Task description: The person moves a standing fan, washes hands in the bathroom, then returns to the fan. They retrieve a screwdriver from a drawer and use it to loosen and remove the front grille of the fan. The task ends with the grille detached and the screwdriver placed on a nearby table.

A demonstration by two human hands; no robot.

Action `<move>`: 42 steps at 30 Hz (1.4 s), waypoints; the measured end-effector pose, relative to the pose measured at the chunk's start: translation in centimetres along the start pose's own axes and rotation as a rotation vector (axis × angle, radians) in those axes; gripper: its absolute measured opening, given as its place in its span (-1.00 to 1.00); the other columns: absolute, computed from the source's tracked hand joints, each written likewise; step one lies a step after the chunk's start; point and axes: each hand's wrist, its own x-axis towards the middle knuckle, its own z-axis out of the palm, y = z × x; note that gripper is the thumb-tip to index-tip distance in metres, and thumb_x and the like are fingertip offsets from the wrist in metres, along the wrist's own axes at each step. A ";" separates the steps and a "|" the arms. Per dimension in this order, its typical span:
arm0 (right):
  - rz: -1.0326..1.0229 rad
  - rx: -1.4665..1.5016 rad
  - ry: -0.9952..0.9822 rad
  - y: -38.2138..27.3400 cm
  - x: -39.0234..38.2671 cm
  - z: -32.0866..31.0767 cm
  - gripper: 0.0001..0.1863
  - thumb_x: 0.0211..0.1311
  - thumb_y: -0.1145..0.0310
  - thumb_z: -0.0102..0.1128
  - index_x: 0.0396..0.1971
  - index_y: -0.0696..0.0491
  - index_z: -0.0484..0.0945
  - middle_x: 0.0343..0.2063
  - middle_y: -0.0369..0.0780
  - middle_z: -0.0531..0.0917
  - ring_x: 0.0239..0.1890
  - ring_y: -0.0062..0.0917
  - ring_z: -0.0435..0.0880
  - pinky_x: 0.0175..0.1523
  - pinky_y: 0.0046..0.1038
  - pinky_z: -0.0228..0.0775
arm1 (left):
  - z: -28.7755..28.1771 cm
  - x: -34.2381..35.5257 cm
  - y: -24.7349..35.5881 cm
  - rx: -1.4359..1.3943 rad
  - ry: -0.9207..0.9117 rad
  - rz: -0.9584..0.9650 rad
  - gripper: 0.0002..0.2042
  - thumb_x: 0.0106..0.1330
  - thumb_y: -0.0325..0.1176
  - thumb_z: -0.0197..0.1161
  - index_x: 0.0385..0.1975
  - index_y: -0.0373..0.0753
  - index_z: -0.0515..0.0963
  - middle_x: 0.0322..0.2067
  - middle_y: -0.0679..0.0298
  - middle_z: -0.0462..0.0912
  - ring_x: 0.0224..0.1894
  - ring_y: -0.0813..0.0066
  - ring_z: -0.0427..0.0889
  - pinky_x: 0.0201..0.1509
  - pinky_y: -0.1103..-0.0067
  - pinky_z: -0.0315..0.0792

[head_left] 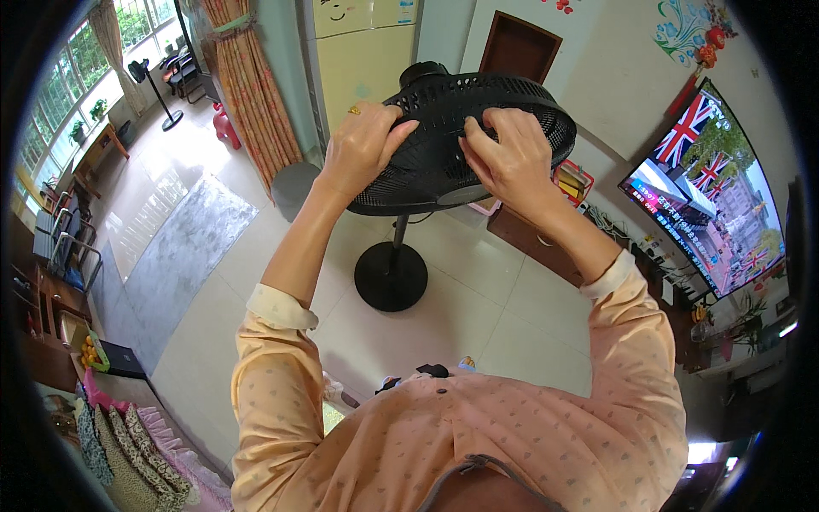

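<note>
A black standing fan (437, 158) is right in front of me, its round grille seen from above and its motor housing behind. Below it a thin pole (399, 232) runs down to a round black base (391, 277) on the floor. My left hand (363, 145) is closed on the left part of the grille, fingers hooked over the far edge and thumb pointing right. Toward the right side, my right hand (512, 152) has its fingers curled against the grille, thumb and forefinger close together. Its fingertips are partly hidden, so any small part between them cannot be made out.
A cream refrigerator (363, 77) and patterned curtain (247, 94) stand beyond the fan. At right are a low brown cabinet (537, 243) and a lit television (712, 192). A grey round stool (295, 189) is left of the fan. Another fan (153, 90) stands far left.
</note>
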 end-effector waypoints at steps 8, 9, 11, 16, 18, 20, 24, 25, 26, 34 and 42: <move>-0.143 0.019 -0.105 0.8 0.8 -1.5 -0.62 -0.20 0.46 0.28 -0.25 0.20 0.52 -0.34 -0.18 0.51 -0.27 -0.38 0.52 -0.20 -0.43 0.37 | -0.7 0.2 -0.1 -0.017 -0.032 -0.027 -0.81 0.09 -0.34 0.37 -0.42 -0.26 0.51 -0.50 0.21 0.55 -0.45 0.25 0.54 -0.37 0.45 0.43; -0.144 0.025 -0.116 0.8 0.8 -1.5 -0.62 -0.20 0.46 0.28 -0.25 0.21 0.52 -0.35 -0.18 0.51 -0.28 -0.38 0.51 -0.21 -0.44 0.36 | -0.8 0.3 -0.1 -0.030 -0.033 -0.025 -0.80 0.09 -0.33 0.37 -0.42 -0.26 0.51 -0.49 0.22 0.55 -0.46 0.25 0.54 -0.37 0.45 0.43; -0.153 0.034 -0.111 0.7 0.9 -1.5 -0.62 -0.20 0.47 0.27 -0.25 0.21 0.52 -0.37 -0.19 0.49 -0.32 -0.39 0.49 -0.23 -0.44 0.35 | -1.0 0.6 0.0 -0.063 -0.038 -0.031 -0.79 0.09 -0.31 0.37 -0.43 -0.27 0.51 -0.49 0.22 0.56 -0.46 0.25 0.54 -0.37 0.45 0.43; -0.157 0.049 -0.140 0.6 1.3 -1.4 -0.63 -0.18 0.46 0.23 -0.25 0.22 0.52 -0.41 -0.20 0.46 -0.35 -0.41 0.45 -0.26 -0.45 0.32 | -0.9 2.1 0.8 -0.037 -0.102 -0.079 -0.77 0.12 -0.23 0.34 -0.41 -0.26 0.52 -0.46 0.24 0.57 -0.43 0.23 0.56 -0.35 0.45 0.44; -0.170 0.034 -0.170 0.6 1.5 -1.6 -0.63 -0.16 0.46 0.22 -0.24 0.22 0.52 -0.40 -0.20 0.46 -0.34 -0.40 0.45 -0.26 -0.45 0.31 | -0.6 3.0 0.6 -0.052 -0.157 -0.093 -0.77 0.13 -0.21 0.32 -0.41 -0.24 0.52 -0.46 0.24 0.56 -0.42 0.22 0.57 -0.36 0.46 0.44; -0.170 0.053 -0.226 0.5 1.6 -2.0 -0.62 -0.16 0.46 0.21 -0.23 0.22 0.52 -0.39 -0.19 0.46 -0.33 -0.39 0.45 -0.23 -0.44 0.32 | -0.6 3.4 0.4 -0.107 -0.161 -0.066 -0.77 0.14 -0.21 0.32 -0.42 -0.25 0.52 -0.47 0.23 0.55 -0.43 0.22 0.57 -0.38 0.46 0.44; -0.214 0.103 -0.250 0.7 0.8 -3.4 -0.60 -0.16 0.48 0.22 -0.19 0.22 0.52 -0.39 -0.17 0.47 -0.31 -0.36 0.47 -0.19 -0.39 0.35 | -0.1 3.4 0.4 -0.134 -0.139 -0.002 -0.79 0.14 -0.32 0.33 -0.38 -0.31 0.51 -0.50 0.18 0.53 -0.48 0.24 0.55 -0.41 0.49 0.41; -0.180 0.139 -0.230 0.4 0.4 -3.7 -0.60 -0.16 0.48 0.23 -0.20 0.22 0.52 -0.38 -0.16 0.47 -0.31 -0.35 0.47 -0.19 -0.38 0.36 | -0.1 3.3 0.5 -0.143 -0.140 -0.007 -0.79 0.14 -0.32 0.33 -0.39 -0.31 0.51 -0.50 0.18 0.53 -0.48 0.24 0.55 -0.41 0.49 0.41; -0.143 0.160 -0.213 0.1 0.0 -3.9 -0.60 -0.16 0.49 0.24 -0.20 0.22 0.52 -0.38 -0.16 0.47 -0.31 -0.34 0.47 -0.18 -0.37 0.37 | 0.0 3.2 0.4 -0.150 -0.141 -0.010 -0.80 0.14 -0.32 0.33 -0.39 -0.31 0.51 -0.50 0.18 0.53 -0.48 0.24 0.55 -0.41 0.49 0.41; 0.187 0.176 -0.291 -2.3 -1.3 -3.0 -0.38 -0.02 0.47 0.26 0.12 0.20 0.33 -0.60 -0.23 0.48 -0.57 -0.43 0.48 -0.49 -0.42 0.36 | 0.2 3.0 0.7 -0.161 -0.121 -0.011 -0.81 0.14 -0.32 0.33 -0.43 -0.31 0.52 -0.51 0.19 0.53 -0.50 0.25 0.55 -0.42 0.50 0.41; 0.618 0.329 -0.414 -5.3 -0.3 -1.1 -0.22 0.06 0.27 0.20 0.19 0.40 0.08 -0.78 -0.05 0.52 -0.72 -0.19 0.56 -0.58 -0.27 0.41 | 0.9 2.9 1.2 -0.111 -0.059 0.036 -0.81 0.15 -0.26 0.31 -0.49 -0.22 0.50 -0.55 0.27 0.50 -0.53 0.28 0.53 -0.45 0.48 0.39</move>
